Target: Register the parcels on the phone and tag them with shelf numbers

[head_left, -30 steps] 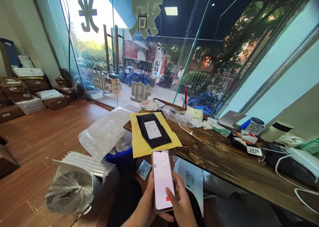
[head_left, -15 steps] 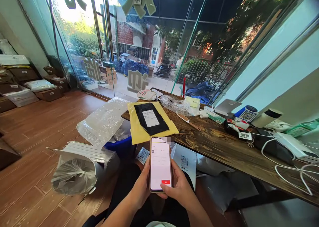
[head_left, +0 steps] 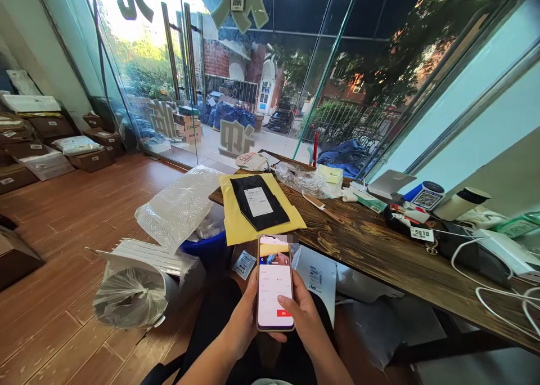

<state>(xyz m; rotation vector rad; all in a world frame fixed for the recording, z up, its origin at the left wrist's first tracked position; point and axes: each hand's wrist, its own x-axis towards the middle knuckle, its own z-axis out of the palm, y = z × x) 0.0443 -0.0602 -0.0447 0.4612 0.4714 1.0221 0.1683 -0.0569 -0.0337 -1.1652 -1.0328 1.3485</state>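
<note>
The phone (head_left: 275,282) sits upright between both hands, low in front of the desk (head_left: 379,250), its lit screen facing the person. The left hand (head_left: 244,323) wraps its side and back in a clenched grip; the right hand (head_left: 301,317) supports the other edge, thumb resting on the screen near a red button. Just beyond lies a black parcel (head_left: 259,202) on a yellow mailer (head_left: 236,227). With only the edges held, the phone could slip if the thumb presses hard, or a stray tap could land on the wrong button
</note>
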